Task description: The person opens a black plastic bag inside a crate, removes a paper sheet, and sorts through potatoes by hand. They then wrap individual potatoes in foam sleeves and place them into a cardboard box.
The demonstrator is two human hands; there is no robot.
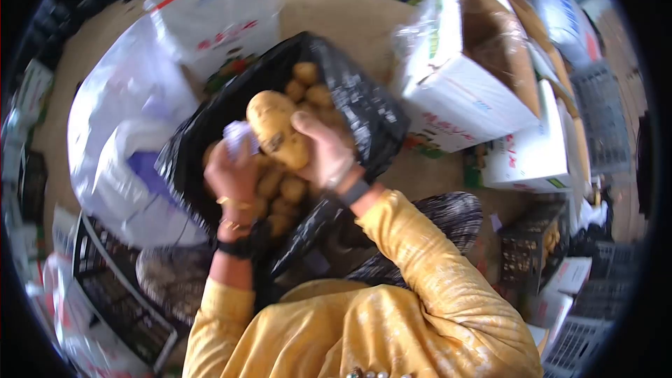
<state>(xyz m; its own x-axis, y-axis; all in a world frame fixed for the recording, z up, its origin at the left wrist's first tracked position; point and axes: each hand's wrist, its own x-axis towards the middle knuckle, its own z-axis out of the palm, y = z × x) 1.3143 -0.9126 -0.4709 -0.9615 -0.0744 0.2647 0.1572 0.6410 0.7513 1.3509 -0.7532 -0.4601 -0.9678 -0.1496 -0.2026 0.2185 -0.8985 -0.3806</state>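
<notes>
A large potato [269,115] with a dark patch on its skin is held in my right hand [323,150], thumb along its side. Beside it, my left hand [232,171] has its fingers closed on a pale purple crumpled piece [240,137], whose material I cannot make out. Both hands are above a box or crate lined with a black plastic bag [371,108]. Inside it lie several smaller potatoes [283,203], partly covered by my hands and the large potato.
To the left stand a white printed box [217,21] and a white plastic bag [105,119] with something purple inside. On the right are an open white carton [455,91], another carton [521,157] and a dark crate [525,245]. A black crate [119,294] sits at lower left.
</notes>
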